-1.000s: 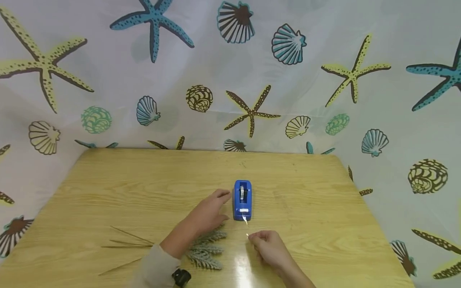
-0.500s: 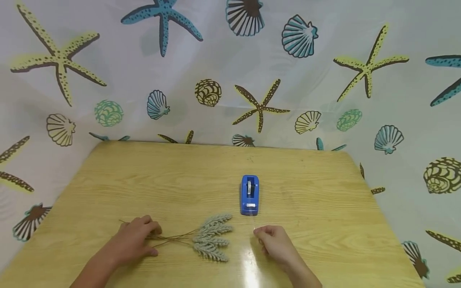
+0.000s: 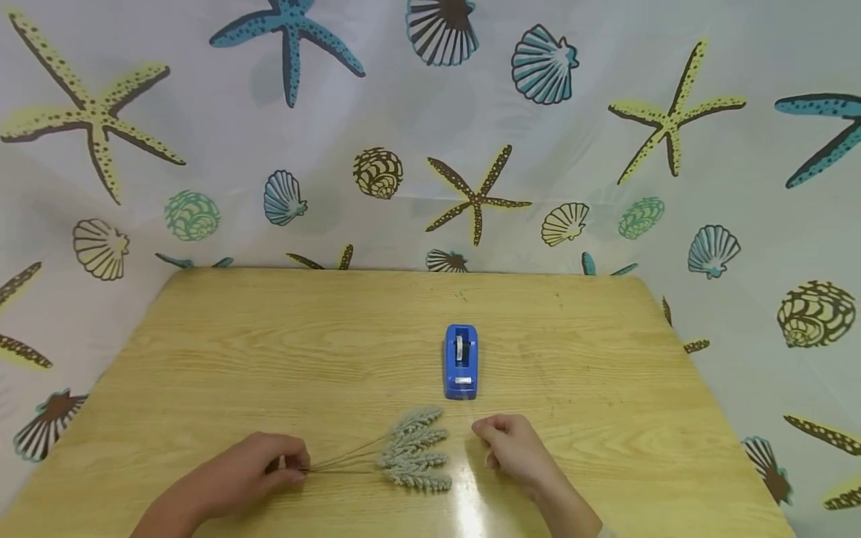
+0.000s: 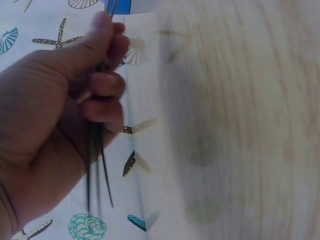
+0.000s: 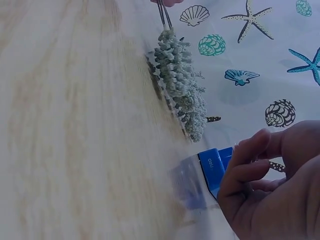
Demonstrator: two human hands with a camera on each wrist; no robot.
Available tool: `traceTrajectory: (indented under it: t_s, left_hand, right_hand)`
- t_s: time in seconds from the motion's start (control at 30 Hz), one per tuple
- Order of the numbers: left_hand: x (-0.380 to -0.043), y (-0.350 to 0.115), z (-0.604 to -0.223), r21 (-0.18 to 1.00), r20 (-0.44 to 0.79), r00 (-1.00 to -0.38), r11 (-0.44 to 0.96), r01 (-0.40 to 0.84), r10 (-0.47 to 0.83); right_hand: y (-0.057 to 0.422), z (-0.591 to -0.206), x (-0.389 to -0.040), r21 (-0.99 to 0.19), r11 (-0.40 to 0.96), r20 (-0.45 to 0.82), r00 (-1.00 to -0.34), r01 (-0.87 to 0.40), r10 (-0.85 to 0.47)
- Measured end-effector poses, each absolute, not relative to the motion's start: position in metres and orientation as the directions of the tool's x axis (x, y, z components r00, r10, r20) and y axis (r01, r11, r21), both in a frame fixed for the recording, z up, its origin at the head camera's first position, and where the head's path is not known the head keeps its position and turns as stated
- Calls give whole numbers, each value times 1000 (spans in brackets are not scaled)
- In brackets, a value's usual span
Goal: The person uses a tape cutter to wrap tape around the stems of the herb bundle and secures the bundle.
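Observation:
My left hand (image 3: 252, 471) grips the thin brown stems of a bunch of grey-green artificial sprigs (image 3: 413, 452). Their fuzzy heads point right, toward my other hand. In the left wrist view the fingers (image 4: 102, 107) curl round the stems (image 4: 97, 160), whose ends stick out beyond the palm. My right hand (image 3: 514, 452) has thumb and forefinger pinched together on clear tape, barely visible at the fingertips. Just beyond it stands a blue tape dispenser (image 3: 461, 362), also partly showing behind the fingers in the right wrist view. Whether the tape still joins the dispenser, I cannot tell.
A light wood-grain table (image 3: 323, 329) lies under both hands. Behind it and along its sides hangs a white cloth (image 3: 323, 134) printed with starfish and shells. A bright light reflection shows on the tabletop between the hands.
My left hand has gone from beside the dispenser down to the left and gripped the stems. The sprigs have shifted slightly right. My right hand stays near the dispenser, still pinching.

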State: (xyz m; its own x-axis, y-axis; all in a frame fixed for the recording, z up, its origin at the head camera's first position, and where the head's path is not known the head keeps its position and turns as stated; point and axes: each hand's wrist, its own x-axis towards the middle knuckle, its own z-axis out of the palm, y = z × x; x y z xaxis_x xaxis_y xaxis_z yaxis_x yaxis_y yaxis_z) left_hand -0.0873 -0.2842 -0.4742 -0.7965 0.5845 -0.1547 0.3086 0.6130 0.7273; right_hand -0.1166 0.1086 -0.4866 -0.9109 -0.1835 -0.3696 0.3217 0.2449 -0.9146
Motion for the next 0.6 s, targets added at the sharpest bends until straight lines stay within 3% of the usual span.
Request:
traceTrajectory:
  t_s: [0.13,0.27,0.43,0.6]
  left_hand:
    - [-86,-285,-475,763,-93,-809,564,317,580]
    - [-84,-279,-476,755,24,-795,510,412,606]
    - [-82,-262,-475,623,218,-773,525,580,596]
    - [-85,-240,-475,502,317,-759,579,643,568]
  right_hand:
    - [109,-484,-119,-914,238,-375,-906,327,-194]
    - [110,-480,-119,-914,239,-378,-903,328,-204]
    - [112,-474,-120,-921,232,-365,-903,313,-229]
    - [114,-469,-122,-924,206,-369,-896,323,-247]
